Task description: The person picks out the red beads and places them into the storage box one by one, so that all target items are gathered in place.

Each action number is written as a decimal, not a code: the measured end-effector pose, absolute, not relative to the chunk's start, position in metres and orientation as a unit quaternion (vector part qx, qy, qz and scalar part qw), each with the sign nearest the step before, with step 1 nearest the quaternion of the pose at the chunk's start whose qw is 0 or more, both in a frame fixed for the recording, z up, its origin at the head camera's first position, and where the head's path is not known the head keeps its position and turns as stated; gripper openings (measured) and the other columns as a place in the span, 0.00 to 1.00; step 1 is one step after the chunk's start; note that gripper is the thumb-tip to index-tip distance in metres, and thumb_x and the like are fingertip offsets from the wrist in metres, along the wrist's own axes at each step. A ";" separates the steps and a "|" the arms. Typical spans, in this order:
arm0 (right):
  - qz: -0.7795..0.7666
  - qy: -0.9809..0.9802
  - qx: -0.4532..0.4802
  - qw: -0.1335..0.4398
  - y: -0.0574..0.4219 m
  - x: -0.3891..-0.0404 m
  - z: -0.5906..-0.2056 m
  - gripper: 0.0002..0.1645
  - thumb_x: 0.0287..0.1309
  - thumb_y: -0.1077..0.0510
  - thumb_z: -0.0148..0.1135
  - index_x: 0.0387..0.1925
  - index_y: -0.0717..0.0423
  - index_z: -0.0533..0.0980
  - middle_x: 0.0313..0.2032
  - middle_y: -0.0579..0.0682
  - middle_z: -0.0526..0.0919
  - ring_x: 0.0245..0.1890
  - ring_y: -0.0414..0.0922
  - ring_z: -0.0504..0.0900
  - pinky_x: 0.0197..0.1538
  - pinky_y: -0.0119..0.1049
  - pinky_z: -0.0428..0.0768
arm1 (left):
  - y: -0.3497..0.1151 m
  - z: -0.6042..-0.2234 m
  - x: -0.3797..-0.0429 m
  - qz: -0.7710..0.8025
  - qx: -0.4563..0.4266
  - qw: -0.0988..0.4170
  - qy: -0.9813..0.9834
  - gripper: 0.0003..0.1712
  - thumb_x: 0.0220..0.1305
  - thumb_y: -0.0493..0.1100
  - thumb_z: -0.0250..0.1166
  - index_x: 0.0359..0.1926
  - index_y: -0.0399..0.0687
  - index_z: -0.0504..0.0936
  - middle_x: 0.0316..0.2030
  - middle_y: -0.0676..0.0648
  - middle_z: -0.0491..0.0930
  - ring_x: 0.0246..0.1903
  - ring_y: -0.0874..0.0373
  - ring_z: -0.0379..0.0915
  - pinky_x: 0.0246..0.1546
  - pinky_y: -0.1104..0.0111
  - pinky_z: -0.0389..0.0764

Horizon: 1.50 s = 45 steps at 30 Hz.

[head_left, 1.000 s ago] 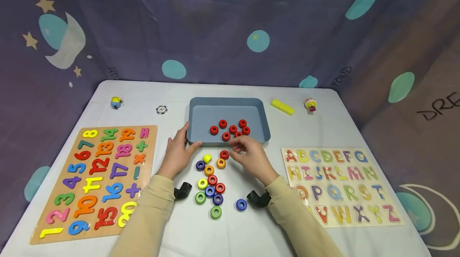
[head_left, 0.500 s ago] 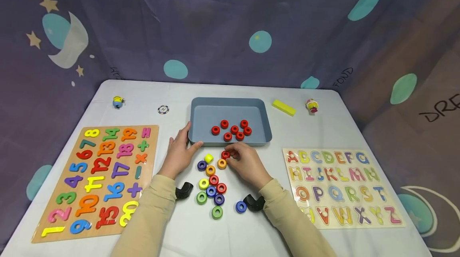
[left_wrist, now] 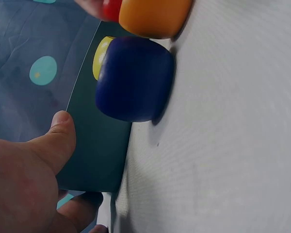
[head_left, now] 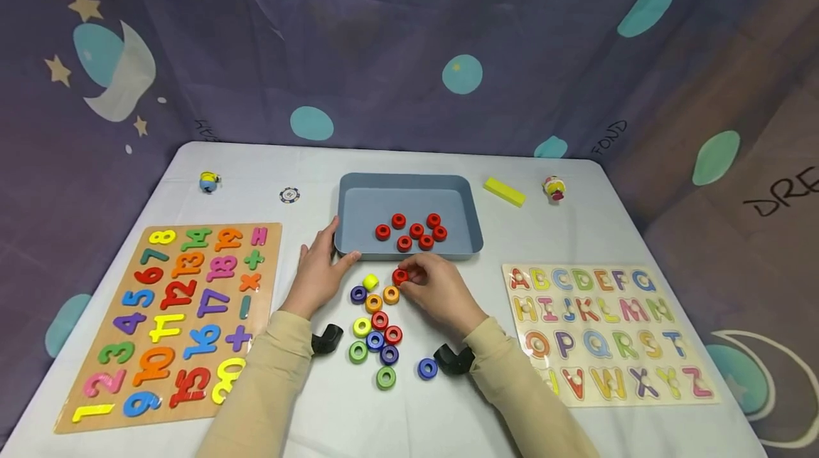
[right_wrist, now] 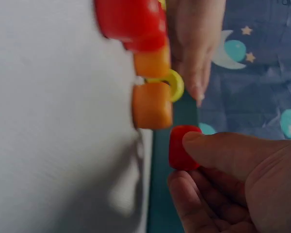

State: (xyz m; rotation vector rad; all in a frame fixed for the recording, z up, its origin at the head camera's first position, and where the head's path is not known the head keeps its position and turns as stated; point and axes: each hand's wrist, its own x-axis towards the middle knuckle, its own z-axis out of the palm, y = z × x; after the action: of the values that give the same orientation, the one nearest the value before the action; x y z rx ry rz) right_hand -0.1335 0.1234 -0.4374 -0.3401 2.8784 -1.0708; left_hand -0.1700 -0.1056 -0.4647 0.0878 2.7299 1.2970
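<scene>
My right hand (head_left: 441,293) pinches a red bead (right_wrist: 178,148) between thumb and fingers, just in front of the blue-grey tray (head_left: 409,197). At the tray's near left corner, my left hand (head_left: 315,274) holds the wall, thumb (left_wrist: 60,138) on the front side and fingers around the left side. Several red beads (head_left: 416,231) lie in the near part of the tray. Between the forearms are loose ring beads: orange (head_left: 391,294), purple (head_left: 358,294), red (head_left: 393,335), blue (head_left: 427,368), green (head_left: 386,377), and yellow (head_left: 361,328).
A wooden number board (head_left: 168,323) lies at left and an alphabet board (head_left: 601,337) at right. Behind them are a poker chip (head_left: 290,195), a yellow block (head_left: 504,191) and two small figures, one left (head_left: 209,182) and one right (head_left: 554,188). A patterned curtain (head_left: 384,52) surrounds the table.
My right hand has drawn back from over the tray's front edge and taken hold of the red bead on the table. The left hand has stayed at the tray corner.
</scene>
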 end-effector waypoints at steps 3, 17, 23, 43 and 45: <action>-0.370 0.923 -0.107 0.019 0.128 -0.140 -0.427 0.15 0.51 0.60 0.71 0.42 0.50 0.80 0.38 0.43 0.83 0.34 0.35 0.80 0.40 0.28 0.82 | -0.106 -0.463 -0.170 0.429 0.029 0.057 0.901 0.47 0.66 0.59 0.58 0.77 0.59 0.42 0.76 0.46 0.48 0.76 0.44 0.40 0.76 0.47 0.29; -0.347 0.937 -0.038 -0.015 0.142 -0.222 -0.409 0.15 0.57 0.59 0.66 0.47 0.53 0.79 0.42 0.49 0.83 0.41 0.44 0.80 0.44 0.37 0.82 | -0.106 -0.464 -0.170 0.429 0.030 0.057 0.901 0.47 0.66 0.59 0.58 0.77 0.59 0.42 0.76 0.45 0.48 0.76 0.43 0.40 0.76 0.47 0.29; -0.328 0.944 -0.030 -0.002 0.140 -0.237 -0.414 0.18 0.57 0.60 0.66 0.50 0.55 0.79 0.44 0.52 0.83 0.43 0.47 0.79 0.48 0.41 0.82 | -0.103 -0.464 -0.170 0.425 0.029 0.058 0.903 0.47 0.66 0.59 0.58 0.77 0.59 0.42 0.76 0.46 0.49 0.76 0.44 0.40 0.76 0.48 0.30; -0.353 0.933 -0.059 -0.028 0.133 -0.210 -0.422 0.16 0.58 0.61 0.65 0.49 0.56 0.80 0.44 0.51 0.82 0.43 0.46 0.81 0.49 0.40 0.82 | -0.107 -0.464 -0.171 0.419 0.026 0.062 0.906 0.47 0.66 0.60 0.57 0.77 0.61 0.41 0.76 0.45 0.47 0.76 0.44 0.39 0.76 0.47 0.30; -0.360 0.929 -0.073 -0.037 0.132 -0.202 -0.422 0.16 0.57 0.62 0.65 0.49 0.56 0.80 0.44 0.51 0.82 0.42 0.45 0.81 0.47 0.39 0.83 | -0.106 -0.463 -0.171 0.420 0.027 0.062 0.905 0.47 0.66 0.60 0.57 0.77 0.61 0.41 0.76 0.45 0.47 0.76 0.44 0.39 0.76 0.47 0.30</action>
State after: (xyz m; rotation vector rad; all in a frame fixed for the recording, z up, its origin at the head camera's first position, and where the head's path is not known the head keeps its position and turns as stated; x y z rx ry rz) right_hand -0.2017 0.1316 -0.4223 -0.2355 2.9912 -1.1572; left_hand -0.1707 -0.1062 -0.4634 0.0828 2.7364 1.2692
